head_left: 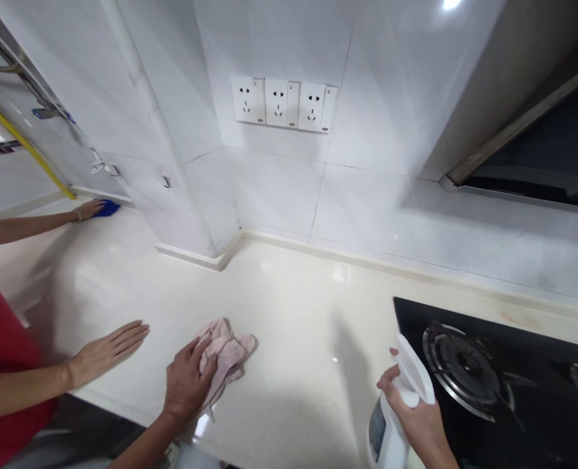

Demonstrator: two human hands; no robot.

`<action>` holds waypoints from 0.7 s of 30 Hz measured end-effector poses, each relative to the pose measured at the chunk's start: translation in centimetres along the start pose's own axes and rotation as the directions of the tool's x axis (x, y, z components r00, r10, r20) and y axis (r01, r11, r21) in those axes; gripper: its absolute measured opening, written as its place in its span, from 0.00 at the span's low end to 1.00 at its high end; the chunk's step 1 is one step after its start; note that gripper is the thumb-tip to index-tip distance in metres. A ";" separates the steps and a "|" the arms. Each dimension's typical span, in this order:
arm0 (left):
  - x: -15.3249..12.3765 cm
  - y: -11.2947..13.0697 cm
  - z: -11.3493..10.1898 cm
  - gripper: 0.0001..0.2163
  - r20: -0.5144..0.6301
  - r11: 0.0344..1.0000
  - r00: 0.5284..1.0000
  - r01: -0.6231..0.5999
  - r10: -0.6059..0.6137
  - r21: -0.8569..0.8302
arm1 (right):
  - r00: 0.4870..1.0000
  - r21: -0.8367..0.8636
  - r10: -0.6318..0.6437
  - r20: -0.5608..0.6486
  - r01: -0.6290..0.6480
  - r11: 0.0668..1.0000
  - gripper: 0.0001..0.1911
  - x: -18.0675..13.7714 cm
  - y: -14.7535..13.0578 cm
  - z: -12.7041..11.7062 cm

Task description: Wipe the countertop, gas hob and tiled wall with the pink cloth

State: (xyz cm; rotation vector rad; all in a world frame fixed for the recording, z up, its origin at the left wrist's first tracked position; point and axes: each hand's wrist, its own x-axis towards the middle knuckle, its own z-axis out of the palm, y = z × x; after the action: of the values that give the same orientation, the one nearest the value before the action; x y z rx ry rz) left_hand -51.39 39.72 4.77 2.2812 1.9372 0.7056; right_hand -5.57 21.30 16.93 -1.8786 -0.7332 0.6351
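Your left hand is closed on a pink cloth. Your right hand is clamped around a white spray bottle, near the gas hob.

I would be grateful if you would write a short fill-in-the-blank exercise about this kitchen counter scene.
The right hand grips a white ____ beside the gas hob.
The left hand rests on a crumpled cloth coloured ____.
The far hand of the co-worker in the red top covers a small cloth coloured ____.
The tiled wall carries ____ wall sockets.

Missing words: spray bottle; pink; blue; three.
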 end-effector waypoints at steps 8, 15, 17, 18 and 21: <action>-0.3 0.5 -0.2 0.21 -0.006 1.000 1.000 0.018 -0.018 -0.004 | 0.989 0.014 -0.090 0.118 0.089 0.996 0.28 -1.6 -1.2 2.0; -0.9 0.7 -0.1 0.20 -0.033 1.000 0.999 0.011 -0.012 -0.029 | 0.941 0.041 -0.127 0.313 0.120 0.992 0.31 -2.6 -3.1 7.4; -1.0 0.7 0.0 0.20 -0.043 0.999 0.999 0.005 -0.006 -0.034 | 0.903 0.044 -0.132 0.409 0.124 0.991 0.31 -1.9 -3.4 8.5; -1.1 0.7 0.0 0.20 -0.045 0.999 0.999 0.003 -0.005 -0.037 | 0.886 0.048 -0.145 0.441 0.138 0.989 0.30 -1.5 -3.5 9.0; -1.2 0.8 0.0 0.19 -0.049 0.999 0.999 0.009 -0.011 -0.049 | 0.881 0.058 -0.210 0.424 0.205 0.977 0.25 -0.6 -3.9 10.1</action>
State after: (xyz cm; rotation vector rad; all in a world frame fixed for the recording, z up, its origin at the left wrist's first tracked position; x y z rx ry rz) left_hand -50.83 38.39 4.71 2.2456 1.9286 0.8066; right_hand -13.90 28.26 16.73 -1.6319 -1.1957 0.9247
